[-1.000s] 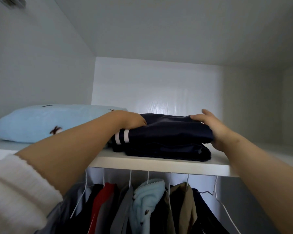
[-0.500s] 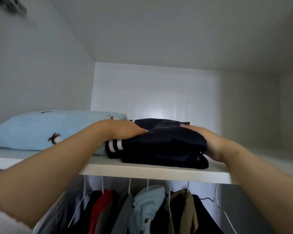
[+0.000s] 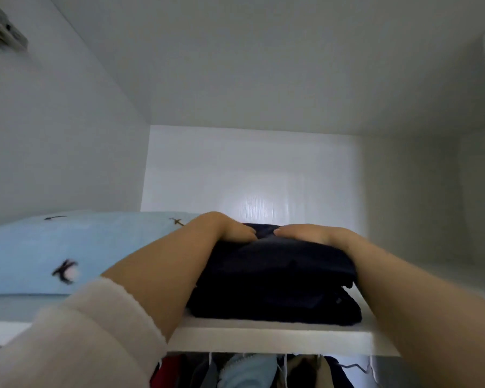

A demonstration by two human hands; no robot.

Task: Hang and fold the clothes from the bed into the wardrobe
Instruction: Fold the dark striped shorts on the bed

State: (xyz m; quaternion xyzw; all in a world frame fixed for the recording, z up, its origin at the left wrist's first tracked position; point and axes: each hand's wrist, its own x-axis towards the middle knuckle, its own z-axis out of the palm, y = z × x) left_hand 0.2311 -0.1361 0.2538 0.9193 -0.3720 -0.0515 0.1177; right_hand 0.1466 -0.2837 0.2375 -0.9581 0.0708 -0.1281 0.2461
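A stack of folded navy clothes (image 3: 272, 278) sits on the wardrobe shelf (image 3: 263, 337), just right of a light blue folded blanket (image 3: 67, 247). The left hand (image 3: 227, 229) and right hand (image 3: 305, 233) lie on top of the stack, fingers laid flat and pressing, fingertips nearly meeting. Hanging clothes (image 3: 244, 371) show below the shelf.

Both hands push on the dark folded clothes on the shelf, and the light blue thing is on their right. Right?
Almost. The head view shows the light blue bundle left of the dark folded clothes, not right. The left hand and right hand do press them on the shelf.
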